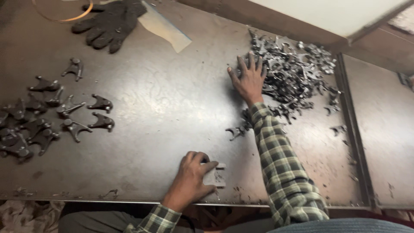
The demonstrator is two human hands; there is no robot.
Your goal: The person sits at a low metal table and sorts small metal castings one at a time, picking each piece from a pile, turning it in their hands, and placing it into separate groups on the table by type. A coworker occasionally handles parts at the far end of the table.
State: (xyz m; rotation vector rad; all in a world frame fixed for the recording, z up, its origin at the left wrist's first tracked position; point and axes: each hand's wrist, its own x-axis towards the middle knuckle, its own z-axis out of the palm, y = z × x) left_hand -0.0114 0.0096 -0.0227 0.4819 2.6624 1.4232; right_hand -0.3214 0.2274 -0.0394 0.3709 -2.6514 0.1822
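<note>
My right hand (249,77) reaches out flat with fingers spread, resting on the left edge of a heap of small dark metal forked parts (297,73) at the far right of the table. My left hand (189,177) lies near the table's front edge, fingers curled over a flat grey metal gauge plate (216,177). Whether it grips the plate or only presses it down I cannot tell. Both arms wear green plaid sleeves. A single forked part (235,133) lies beside my right forearm.
Several forked parts (51,116) lie spread in a loose group at the table's left. A dark knit glove (110,23) and a pale sheet (166,28) sit at the back. A seam (351,129) separates a second metal table on the right.
</note>
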